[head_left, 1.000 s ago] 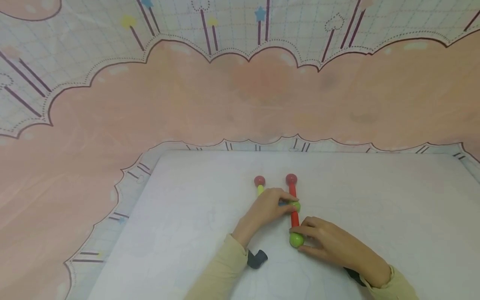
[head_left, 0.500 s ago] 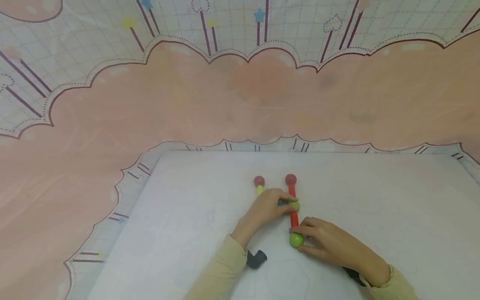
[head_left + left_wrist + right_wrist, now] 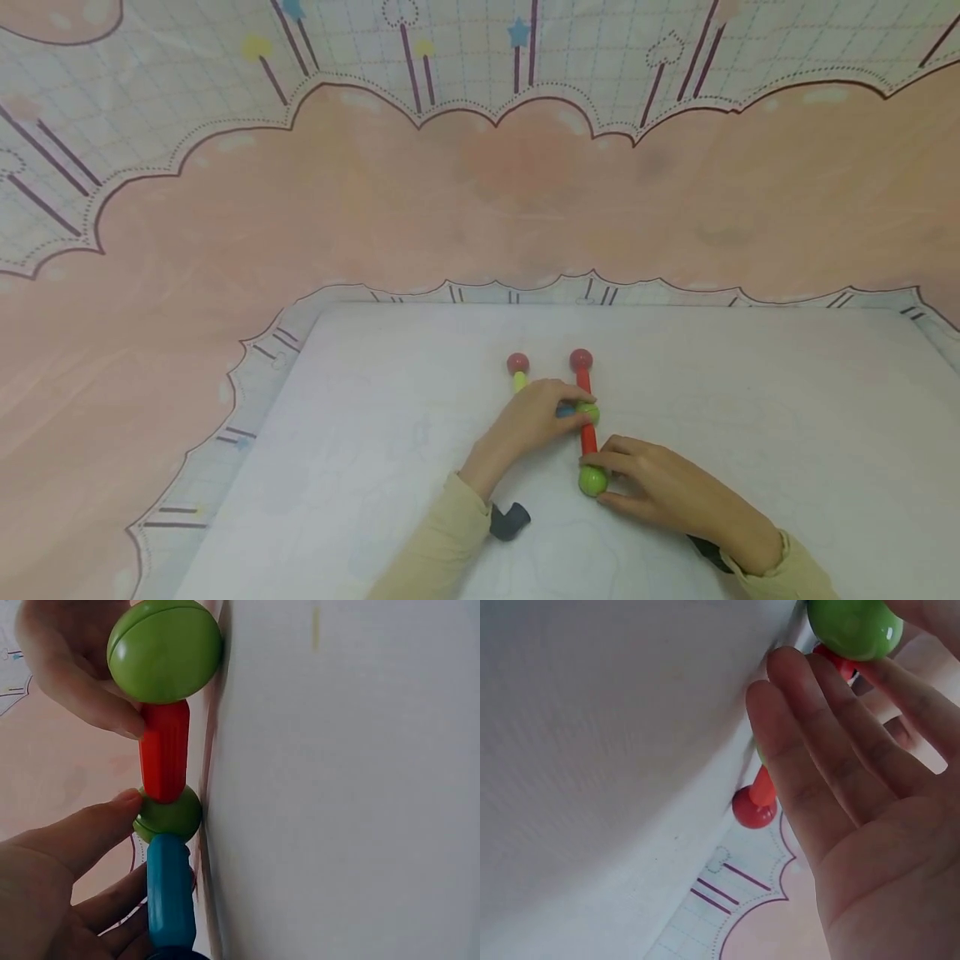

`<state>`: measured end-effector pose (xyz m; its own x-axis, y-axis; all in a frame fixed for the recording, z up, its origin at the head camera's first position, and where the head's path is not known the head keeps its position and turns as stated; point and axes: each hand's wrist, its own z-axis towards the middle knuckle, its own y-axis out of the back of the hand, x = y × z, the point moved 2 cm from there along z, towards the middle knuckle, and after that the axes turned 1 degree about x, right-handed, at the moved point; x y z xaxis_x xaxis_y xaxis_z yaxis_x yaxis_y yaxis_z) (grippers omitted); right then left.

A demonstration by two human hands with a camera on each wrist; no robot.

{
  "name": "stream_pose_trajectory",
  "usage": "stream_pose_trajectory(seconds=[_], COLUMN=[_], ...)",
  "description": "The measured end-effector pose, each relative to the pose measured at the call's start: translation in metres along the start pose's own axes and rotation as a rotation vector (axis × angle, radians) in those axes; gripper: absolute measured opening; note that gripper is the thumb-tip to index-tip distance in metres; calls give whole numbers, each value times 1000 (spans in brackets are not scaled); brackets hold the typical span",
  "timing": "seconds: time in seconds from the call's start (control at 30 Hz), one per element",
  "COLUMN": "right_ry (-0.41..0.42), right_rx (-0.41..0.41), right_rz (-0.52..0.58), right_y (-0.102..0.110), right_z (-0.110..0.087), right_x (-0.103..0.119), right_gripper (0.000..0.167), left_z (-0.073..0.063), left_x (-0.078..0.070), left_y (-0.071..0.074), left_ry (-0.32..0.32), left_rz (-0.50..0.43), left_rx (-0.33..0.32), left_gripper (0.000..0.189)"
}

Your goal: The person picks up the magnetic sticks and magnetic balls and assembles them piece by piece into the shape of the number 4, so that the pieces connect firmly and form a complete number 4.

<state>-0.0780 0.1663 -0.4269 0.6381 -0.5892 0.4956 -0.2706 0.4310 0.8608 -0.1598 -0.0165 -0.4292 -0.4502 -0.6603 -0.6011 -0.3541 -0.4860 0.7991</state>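
In the head view, balls and rods form a joined toy frame on the white table. My left hand [image 3: 528, 421] pinches the middle green ball [image 3: 590, 413] between thumb and fingers. My right hand [image 3: 660, 483] holds the nearer green ball [image 3: 593, 481] the same way. A red rod [image 3: 589, 439] joins these two balls. Another red rod [image 3: 583, 382] runs on to a far red ball [image 3: 581, 360]. From the middle ball a blue rod [image 3: 171, 892] leads to a dark ball [image 3: 178, 954], mostly cut off in the left wrist view. My left hand partly hides a yellow rod [image 3: 520, 382] with a red ball [image 3: 517, 363].
The white table [image 3: 750, 400] spreads around both hands. Behind it hangs a pink cloud-patterned cloth [image 3: 525, 200]. A dark strap piece [image 3: 510, 522] sticks out by my left cuff, and another dark piece [image 3: 708, 553] shows by my right cuff.
Both hands keep their hold on the same green balls. My left wrist has shifted very slightly to the left; the frame stays in place.
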Motion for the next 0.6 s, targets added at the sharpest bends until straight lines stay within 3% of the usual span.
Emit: stream_pose_trajectory(seconds=[0.37, 0.6], right_ry=[-37, 1], right_rx=[-7, -88], right_rz=[-77, -137], right_y=[16, 29], right_z=[6, 12], right_x=[5, 8], right_gripper=[36, 45], left_z=[-12, -21], left_x=[-5, -9], left_y=[16, 33], left_ry=[55, 59], left_rz=[-14, 48], left_rx=[-33, -83], left_gripper=[31, 36])
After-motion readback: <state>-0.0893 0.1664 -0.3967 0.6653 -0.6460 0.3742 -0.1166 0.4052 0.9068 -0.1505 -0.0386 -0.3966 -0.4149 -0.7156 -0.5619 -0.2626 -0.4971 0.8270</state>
